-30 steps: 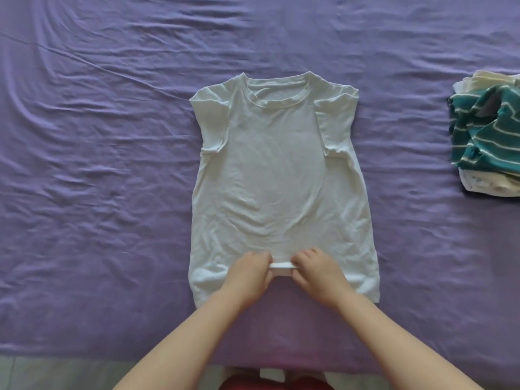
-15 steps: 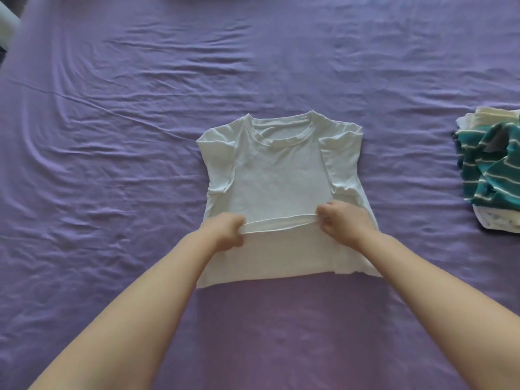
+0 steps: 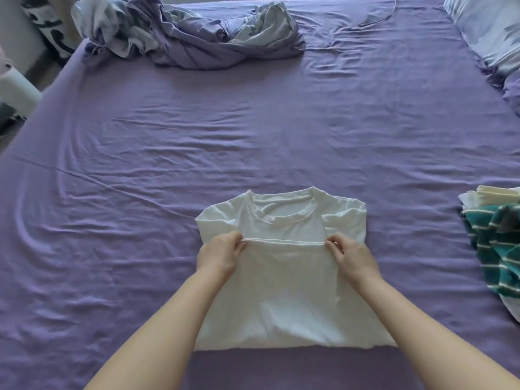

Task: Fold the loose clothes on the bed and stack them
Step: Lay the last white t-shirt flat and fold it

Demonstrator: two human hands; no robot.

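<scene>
Purple sheets, wrinkled all over, cover the wide bed point(image 3: 253, 142) where a person is folding laundry. At the near middle lies a white T-shirt point(image 3: 281, 220), face up with its sleeves already tucked in over the chest. Its bottom hem point(image 3: 284, 241) is drawn up and held just below the collar, so the lower half lies doubled over the upper. The left hand point(image 3: 219, 254) pinches one end of that hem between curled fingers and thumb; the right hand point(image 3: 351, 256) pinches the other end the same way, and the hem runs taut between them. Well off beyond the right hand's fingers, at the bed's edge, sits a stack of clothes point(image 3: 495, 249), with a green striped garment lying loosely on top of cream ones. Far beyond both hands, a crumpled bedcover point(image 3: 191, 35) is bunched at the far side. This shirt looks nearly folded; it likely needs setting down, smoothing, then moving onto the stack.
</scene>
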